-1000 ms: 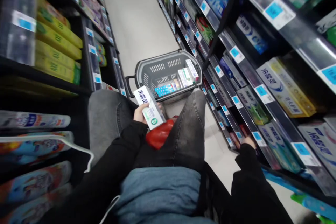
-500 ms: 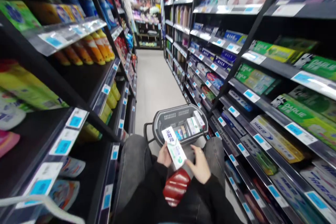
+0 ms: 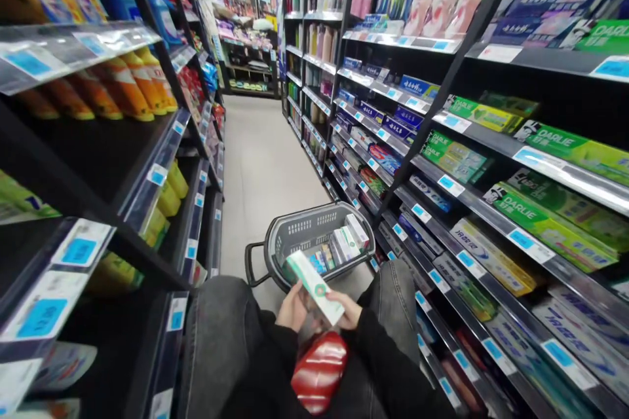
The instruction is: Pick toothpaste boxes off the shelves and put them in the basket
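I crouch in a shop aisle and hold a long white and green toothpaste box (image 3: 313,284) between my knees. My left hand (image 3: 291,308) grips its left side and my right hand (image 3: 348,311) is closed on its near right end. Just beyond the box a grey shopping basket (image 3: 295,234) stands on the floor, with several toothpaste boxes (image 3: 346,242) stacked in its right half. A red striped object (image 3: 320,370) lies in my lap below the hands.
Black shelving lines both sides of the aisle. The right shelves (image 3: 491,222) carry boxed toothpaste and blue price tags. The left shelves (image 3: 122,144) carry bottles and packets. Pale floor (image 3: 260,163) runs ahead to more racks at the far end.
My view has lifted from my lap to the aisle. My right hand left the low right shelf and closed on the box, which has turned edge-on.
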Demonstrator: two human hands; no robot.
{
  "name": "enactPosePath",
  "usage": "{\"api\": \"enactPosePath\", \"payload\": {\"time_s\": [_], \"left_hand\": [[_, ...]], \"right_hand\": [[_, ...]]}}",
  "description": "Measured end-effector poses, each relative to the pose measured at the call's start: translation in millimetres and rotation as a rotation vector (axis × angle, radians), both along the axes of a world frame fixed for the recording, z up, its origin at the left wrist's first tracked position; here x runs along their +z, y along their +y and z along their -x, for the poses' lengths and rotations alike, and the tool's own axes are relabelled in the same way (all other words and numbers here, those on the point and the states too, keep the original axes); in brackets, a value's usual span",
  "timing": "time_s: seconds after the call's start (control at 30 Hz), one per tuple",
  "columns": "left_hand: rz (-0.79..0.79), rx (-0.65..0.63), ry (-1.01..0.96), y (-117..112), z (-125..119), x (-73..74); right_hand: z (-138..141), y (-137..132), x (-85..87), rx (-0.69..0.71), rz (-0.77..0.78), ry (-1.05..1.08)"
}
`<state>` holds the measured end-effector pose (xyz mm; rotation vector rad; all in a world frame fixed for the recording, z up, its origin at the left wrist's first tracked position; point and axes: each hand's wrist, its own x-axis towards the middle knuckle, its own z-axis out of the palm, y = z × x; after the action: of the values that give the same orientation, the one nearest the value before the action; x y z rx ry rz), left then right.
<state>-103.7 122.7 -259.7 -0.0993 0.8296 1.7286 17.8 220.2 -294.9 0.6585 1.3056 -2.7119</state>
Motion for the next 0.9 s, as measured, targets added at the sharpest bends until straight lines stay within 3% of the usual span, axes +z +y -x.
{"api": "enactPosePath", "payload": {"time_s": [0.1, 0.2, 0.37, 0.57, 0.7, 0.77, 0.9], "left_hand": [[0.017, 0.055, -0.032, 0.1, -6.8, 1.8], [0.069, 0.166, -0.012, 2.8, -14.9, -3.0], [0.025, 0.217, 0.027, 3.8, -22.7, -11.9], [0.044, 0.209, -0.016, 2.0, -20.9, -12.7], [0.031, 0.174, 0.013, 0.7, -18.5, -15.4], [-0.018, 0.137, 0.029, -1.5, -17.7, -13.2], [-0.183, 0.021, 0.028, -6.7, -17.8, -5.5]], "right_hand": [[-11.4, 0.6, 13.2, 0.08, 0.257, -0.078], [-17.4, -3.0, 23.9, 0.011, 0.375, -0.117], [-22.0, -3.5, 27.7, -0.056, 0.42, -0.214], [-22.7, -3.1, 21.8, -0.095, 0.414, -0.231], [-20.9, -3.6, 26.9, -0.093, 0.4, -0.265], [-21.3, -3.0, 34.1, -0.04, 0.399, -0.264], [-22.7, -1.6, 44.9, 0.206, 0.438, -0.229]]}}
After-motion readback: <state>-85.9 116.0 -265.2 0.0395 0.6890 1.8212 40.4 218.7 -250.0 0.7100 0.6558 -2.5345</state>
